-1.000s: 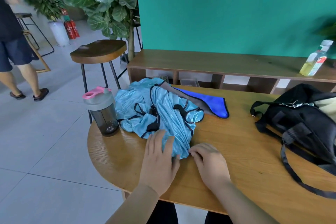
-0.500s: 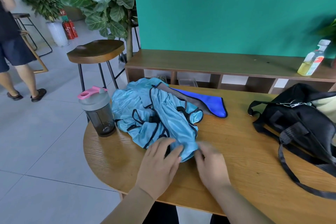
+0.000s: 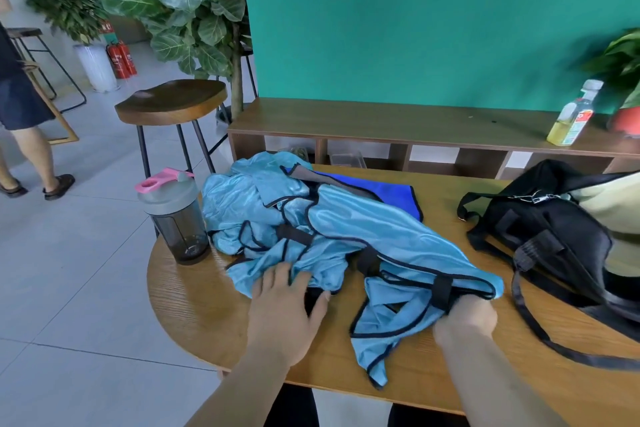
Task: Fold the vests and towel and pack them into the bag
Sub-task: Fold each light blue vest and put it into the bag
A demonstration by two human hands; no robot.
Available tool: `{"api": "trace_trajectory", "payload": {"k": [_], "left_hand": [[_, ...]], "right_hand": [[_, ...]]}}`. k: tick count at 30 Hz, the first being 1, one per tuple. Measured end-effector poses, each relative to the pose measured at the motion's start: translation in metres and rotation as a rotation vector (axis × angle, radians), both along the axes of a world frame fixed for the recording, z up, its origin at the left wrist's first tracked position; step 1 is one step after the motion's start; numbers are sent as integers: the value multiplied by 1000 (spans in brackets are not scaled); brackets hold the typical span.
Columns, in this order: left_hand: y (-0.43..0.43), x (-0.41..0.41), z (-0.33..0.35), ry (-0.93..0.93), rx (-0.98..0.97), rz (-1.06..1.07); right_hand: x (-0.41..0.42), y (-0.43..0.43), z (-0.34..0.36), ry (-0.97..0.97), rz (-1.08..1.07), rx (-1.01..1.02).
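Observation:
A heap of shiny light-blue vests [image 3: 263,211] with black trim lies on the wooden table [image 3: 194,308]. One vest [image 3: 408,270] is stretched out of the heap toward the right. My right hand [image 3: 465,317] grips its black-strapped edge, lifted slightly off the table. My left hand [image 3: 282,305] presses flat on the heap's near edge. A dark-blue towel [image 3: 391,189] sticks out behind the heap. The black bag [image 3: 554,236] sits at the table's right, a pale item inside its opening.
A grey shaker bottle [image 3: 175,218] with a pink lid stands left of the heap. A wooden stool [image 3: 171,104] and low shelf [image 3: 398,125] with a yellow-liquid bottle [image 3: 573,114] stand behind. A person's legs [image 3: 31,139] are at far left. The bag's strap [image 3: 540,333] trails across the table.
My right hand took hold of a vest's edge and drew it out rightward from the heap. My left hand stayed pressed on the heap's near side.

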State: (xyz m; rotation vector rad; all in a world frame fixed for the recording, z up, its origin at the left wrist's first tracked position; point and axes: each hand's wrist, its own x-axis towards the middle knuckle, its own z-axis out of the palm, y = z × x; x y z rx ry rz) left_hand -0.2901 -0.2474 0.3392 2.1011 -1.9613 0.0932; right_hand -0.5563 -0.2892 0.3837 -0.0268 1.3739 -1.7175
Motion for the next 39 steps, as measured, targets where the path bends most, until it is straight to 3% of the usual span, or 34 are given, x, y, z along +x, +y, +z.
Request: {"api": "trace_trajectory", "payload": {"k": [2, 5, 8, 10, 12, 15, 18, 22, 25, 30, 35, 39], "left_hand": [[0, 0, -2, 15, -43, 120], [1, -2, 0, 56, -89, 150], [5, -6, 2, 21, -226, -98], [4, -6, 0, 3, -212, -320], [0, -4, -7, 7, -128, -363], [-6, -2, -11, -29, -10, -114], [-5, -2, -10, -70, -30, 50], [-1, -4, -4, -81, -133, 22], [0, -7, -2, -54, -223, -167], [-3, -12, 0, -106, -214, -552], [-14, -7, -8, -89, -27, -455], [-15, -7, -11, -121, -118, -561]], "right_hand": [[-13, -2, -5, 79, -13, 21], [-23, 10, -16, 672, 166, 58], [-18, 20, -23, 1164, 561, -49], [-7, 15, -29, 1643, 798, -99], [0, 13, -36, 1853, 994, -184], [-5, 13, -40, 1768, 1017, -238], [-9, 16, -32, 1453, 832, -187], [-17, 17, -17, 979, 528, -117], [-22, 17, -15, 816, 491, -130], [-21, 24, -11, 856, 880, -134], [-25, 33, -14, 1021, 1125, -133], [-37, 29, 6, 995, 1344, -66]]}}
